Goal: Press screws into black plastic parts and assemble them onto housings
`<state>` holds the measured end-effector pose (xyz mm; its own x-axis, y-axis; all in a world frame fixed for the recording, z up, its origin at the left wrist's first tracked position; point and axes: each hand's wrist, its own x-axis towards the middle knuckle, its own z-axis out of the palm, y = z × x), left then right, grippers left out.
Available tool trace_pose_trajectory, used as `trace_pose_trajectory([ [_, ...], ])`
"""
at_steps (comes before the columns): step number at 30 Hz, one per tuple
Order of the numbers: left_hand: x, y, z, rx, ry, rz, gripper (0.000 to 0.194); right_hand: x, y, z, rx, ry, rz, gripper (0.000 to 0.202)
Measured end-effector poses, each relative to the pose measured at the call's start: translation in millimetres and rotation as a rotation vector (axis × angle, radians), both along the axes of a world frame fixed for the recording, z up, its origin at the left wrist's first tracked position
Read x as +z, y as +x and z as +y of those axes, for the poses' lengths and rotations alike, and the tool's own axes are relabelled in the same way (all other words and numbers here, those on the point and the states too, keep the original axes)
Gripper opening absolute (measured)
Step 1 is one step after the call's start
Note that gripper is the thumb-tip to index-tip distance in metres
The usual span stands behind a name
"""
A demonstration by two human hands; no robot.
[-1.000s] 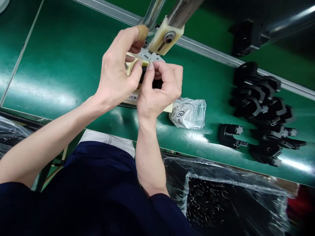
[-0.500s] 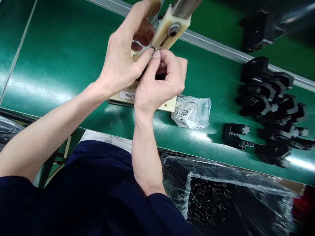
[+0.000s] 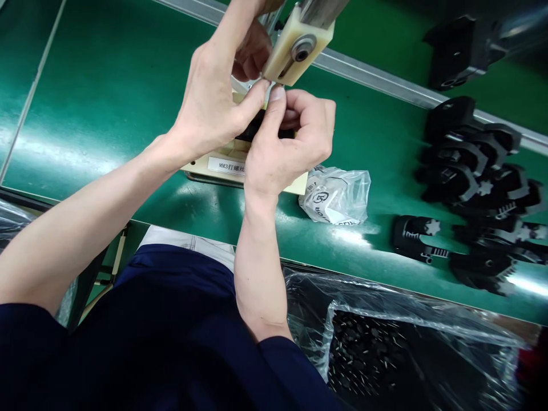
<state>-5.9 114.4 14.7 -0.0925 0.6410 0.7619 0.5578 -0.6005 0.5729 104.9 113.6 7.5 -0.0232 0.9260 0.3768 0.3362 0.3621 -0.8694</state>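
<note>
Both my hands meet under a cream plastic block [image 3: 299,48] with a round metal fitting, mounted on a metal bar. My left hand [image 3: 218,97] has its thumb tip at the block's lower edge, its other fingers curled behind and partly hidden. Beside it, my right hand [image 3: 291,134] pinches with thumb and forefinger just below the block; anything between the fingertips is too small to make out. Beneath the hands lies a cream fixture [image 3: 199,166] with a white printed label [image 3: 226,165], and a black part [image 3: 252,127] shows on it between my wrists.
A clear plastic bag [image 3: 336,197] lies right of the fixture on the green table [image 3: 107,114]. Several black parts [image 3: 471,165] stand at the right. Below the table edge, a plastic-lined container [image 3: 363,348] holds many small dark pieces with shiny pins.
My right hand has shifted slightly right, away from my left thumb, uncovering more of the label and the black part. My left hand has barely moved.
</note>
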Motion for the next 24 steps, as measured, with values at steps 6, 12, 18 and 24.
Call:
trace_pose_trajectory([
  [6,2.2,0,-3,0.019,-0.065,0.009,0.042,-1.2,2,6,0.037,0.008,-0.002,0.029],
  [12,0.8,-1,-5,0.029,-0.049,0.073,0.045,-1.2,-2,6,-0.096,0.155,-0.024,0.027],
  [18,-2.4,-3,-3,0.113,-0.030,0.197,0.048,1.1,-1,5,-0.014,0.000,-0.020,0.022],
  [24,-8.1,-11,4,0.150,0.012,0.314,0.058,6.0,1,3,0.025,-0.078,-0.024,0.020],
])
